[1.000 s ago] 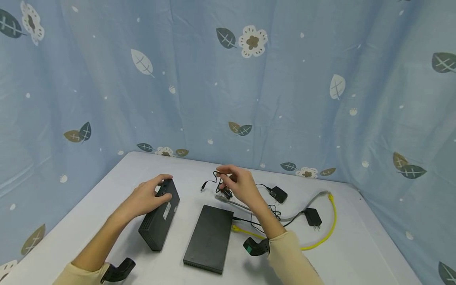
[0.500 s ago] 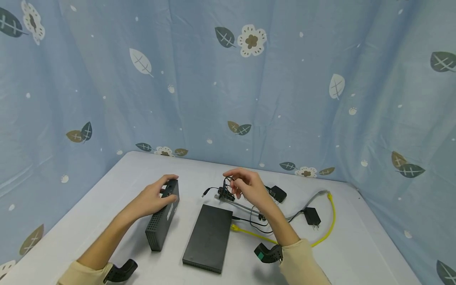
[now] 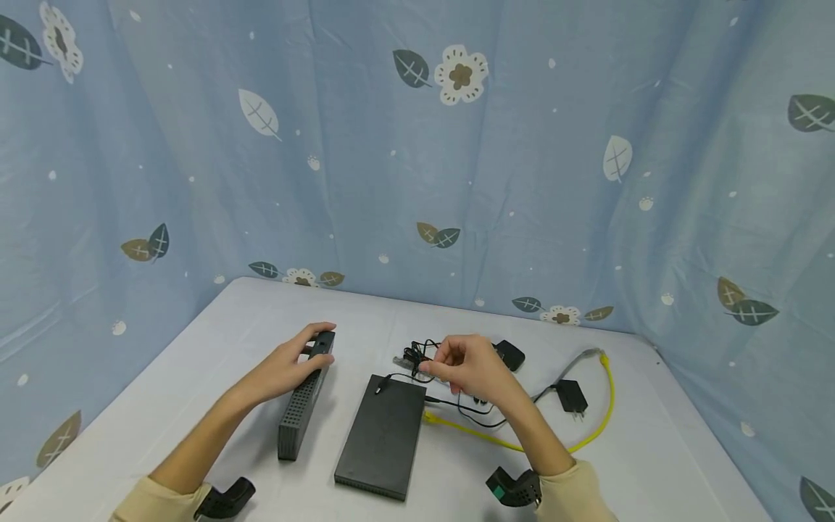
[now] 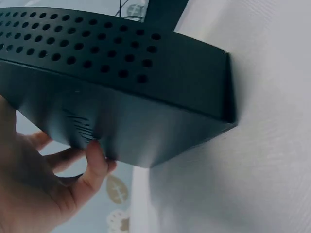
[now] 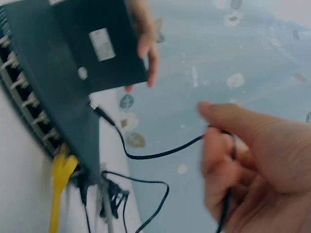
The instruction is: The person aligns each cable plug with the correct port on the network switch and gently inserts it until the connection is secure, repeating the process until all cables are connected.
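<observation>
My left hand (image 3: 287,373) grips the upper far end of a black vented box (image 3: 303,409), thumb on one side and fingers on the other. The box stands on its narrow side, left of a flat black network switch (image 3: 381,438). In the right wrist view, a white label (image 5: 102,44) shows on the held box. My right hand (image 3: 475,370) pinches a thin black power cord (image 5: 165,153). Its barrel plug (image 3: 382,384) dangles over the far end of the flat switch. A tangled bundle of this cord (image 3: 416,354) lies behind the switch.
A yellow network cable (image 3: 457,428) and a black power lead (image 3: 450,402) run into the flat switch's right side. Two black power adapters (image 3: 572,397) (image 3: 510,355) and a grey cable (image 3: 574,362) lie to the right on the white table (image 3: 652,435). A blue patterned curtain (image 3: 365,145) hangs behind.
My right hand has come nearer and a little right, drawing the cord's plug over the flat switch. The box in my left hand has turned from leaning to nearly upright.
</observation>
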Demonstrator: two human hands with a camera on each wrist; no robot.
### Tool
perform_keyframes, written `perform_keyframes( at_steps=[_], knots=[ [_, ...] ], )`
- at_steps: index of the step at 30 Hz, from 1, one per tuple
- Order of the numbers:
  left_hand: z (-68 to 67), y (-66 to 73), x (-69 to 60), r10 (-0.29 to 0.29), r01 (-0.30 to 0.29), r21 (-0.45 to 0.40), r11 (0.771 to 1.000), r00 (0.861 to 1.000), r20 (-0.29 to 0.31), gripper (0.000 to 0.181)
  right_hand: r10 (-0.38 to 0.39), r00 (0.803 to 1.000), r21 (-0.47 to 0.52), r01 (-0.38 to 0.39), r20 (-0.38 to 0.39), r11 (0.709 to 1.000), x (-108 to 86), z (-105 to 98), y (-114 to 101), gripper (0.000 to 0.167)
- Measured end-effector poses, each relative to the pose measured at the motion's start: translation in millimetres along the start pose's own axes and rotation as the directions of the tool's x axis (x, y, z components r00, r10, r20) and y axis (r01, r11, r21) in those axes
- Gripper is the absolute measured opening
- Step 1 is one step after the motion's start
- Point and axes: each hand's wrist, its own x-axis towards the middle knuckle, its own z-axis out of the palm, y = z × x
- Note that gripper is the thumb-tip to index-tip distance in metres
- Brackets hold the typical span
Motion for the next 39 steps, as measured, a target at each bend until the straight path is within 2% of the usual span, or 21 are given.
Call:
perform_keyframes(
  at_steps=[3,7,13,16,20,25,32,39],
  knots=[
    [2.4,-2.1,0.8,0.013,-0.013,-0.012,1.000,1.000,0.008,0.056,0.033,0.994,-0.047,-0.028,0.107,0.999,-5.5,-0.3,6.7,0.023],
    [3.8,-3.4,1.9,0.026,-0.026,-0.015,1.000,1.000,0.007,0.057,0.073,0.973,-0.072,-0.058,0.221,0.996,-9.9,2.4,17.2,0.019],
    [7.6,-1.0,3.8,-0.026,0.034,-0.106,0.994,0.997,0.075,0.071,0.124,0.947,-0.164,-0.078,0.296,0.983,-13.8,9.0,25.4,0.023],
    [11.1,1.9,4.7,-0.039,0.046,-0.085,0.995,0.996,0.086,0.076,0.126,0.949,-0.200,-0.069,0.290,0.977,-15.2,12.8,26.7,0.019],
    [13.2,6.3,4.9,-0.047,0.047,-0.005,0.999,0.997,0.067,0.078,0.121,0.958,-0.219,-0.064,0.259,0.974,-17.2,18.7,26.8,0.018],
    [13.6,9.0,3.5,-0.067,0.067,0.010,0.998,0.995,0.070,0.079,0.129,0.969,-0.274,-0.068,0.210,0.959,-18.7,27.3,25.3,0.017],
    [17.1,9.6,2.7,-0.072,0.072,0.003,0.997,0.995,0.071,0.079,0.107,0.983,-0.432,-0.031,0.152,0.901,-16.0,37.4,21.3,0.016],
    [19.1,4.9,6.5,-0.062,0.062,-0.018,0.998,0.997,0.048,0.075,0.118,0.983,-0.501,-0.032,0.140,0.865,-14.4,41.3,11.8,0.023]
  ],
)
